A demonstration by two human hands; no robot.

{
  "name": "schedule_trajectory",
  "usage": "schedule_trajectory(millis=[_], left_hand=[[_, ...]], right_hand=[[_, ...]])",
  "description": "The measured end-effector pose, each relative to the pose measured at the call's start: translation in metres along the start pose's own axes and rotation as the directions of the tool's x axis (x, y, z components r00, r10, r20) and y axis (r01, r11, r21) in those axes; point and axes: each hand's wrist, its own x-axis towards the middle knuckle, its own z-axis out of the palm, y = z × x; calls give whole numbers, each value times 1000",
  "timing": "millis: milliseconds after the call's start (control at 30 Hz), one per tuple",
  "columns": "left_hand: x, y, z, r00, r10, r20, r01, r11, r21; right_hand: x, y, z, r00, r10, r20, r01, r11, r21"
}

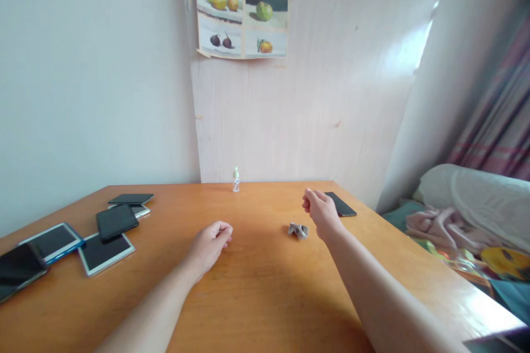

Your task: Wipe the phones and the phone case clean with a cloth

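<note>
My left hand point(212, 242) rests on the wooden table point(248, 276) with its fingers curled in, and nothing shows in it. Farther out on the right, my right hand point(321, 207) is closed in a loose fist; no object shows in it. Just behind that hand lies a black tablet point(343, 205), partly covered by it. Between my hands, nearer the right one, is a crumpled grey cloth point(298, 230), touched by neither. A small clear spray bottle point(236, 181) with a pale green top stands upright near the back edge.
Several tablets lie on the left side, some overlapping: a white-framed one point(105, 253), a black one point(117, 222), a blue-edged one point(53, 241) and a dark one point(19, 270). Fruit paintings point(242, 19) hang on the wall. Bedding point(476, 198) is heaped beyond the table's right edge.
</note>
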Motion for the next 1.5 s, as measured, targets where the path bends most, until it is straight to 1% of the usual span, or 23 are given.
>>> schedule_trajectory(millis=[100,167,267,467,533,567,633,733,833,900,933,967,1067,1133,1200,1267,1333,1433,1500], left_hand=[[-1,1,0,1000,-8,-4,8,999,-45],[-2,1,0,1000,-14,-13,13,998,-57],[-2,1,1,999,-16,-37,14,998,-63],[-4,-1,2,997,-21,-77,13,994,-107],[-4,-3,1,995,-27,-97,15,992,-123],[-4,-4,1,994,-32,-107,18,991,-131],[-4,-6,1,991,-45,-126,27,989,-143],[-3,-9,1,987,-59,-149,35,987,-156],[-3,-11,3,983,-61,-173,32,986,-164],[-3,-12,3,979,-60,-193,28,986,-166],[-3,-13,4,977,-61,-206,26,986,-166],[-4,-13,3,973,-63,-220,27,986,-165],[-3,-14,0,955,-86,-283,42,986,-159],[0,-13,-6,932,-107,-345,60,988,-144],[3,-11,-13,901,-126,-415,85,990,-117],[7,-10,-22,868,-144,-476,119,990,-81],[10,-10,-31,839,-161,-519,164,986,-39],[11,-14,-48,810,-171,-561,237,970,46],[10,-18,-62,796,-163,-583,281,953,116]], right_hand=[[-14,7,7,1000,-6,5,6,999,-45],[-18,16,9,1000,-7,18,9,992,-126],[-17,27,7,996,-5,88,30,959,-282],[-15,35,1,962,66,265,82,856,-511],[-13,41,2,932,104,347,153,756,-636],[-12,45,4,912,102,397,200,735,-648],[-10,53,10,870,69,488,295,720,-628],[-14,58,22,819,-30,573,389,764,-515],[-24,57,33,759,-134,637,439,827,-350],[-29,55,38,733,-172,659,449,849,-278],[-30,55,39,734,-178,656,446,855,-266],[-29,56,40,745,-179,643,438,858,-269],[-24,61,39,802,-164,574,398,864,-309],[-18,66,38,822,-157,547,380,867,-322],[-14,73,38,822,-160,546,380,869,-317],[-11,79,38,811,-168,560,388,871,-300],[-9,83,39,802,-179,570,393,876,-279],[-9,85,41,788,-206,581,411,877,-247],[-9,86,42,806,-244,539,430,867,-251]])
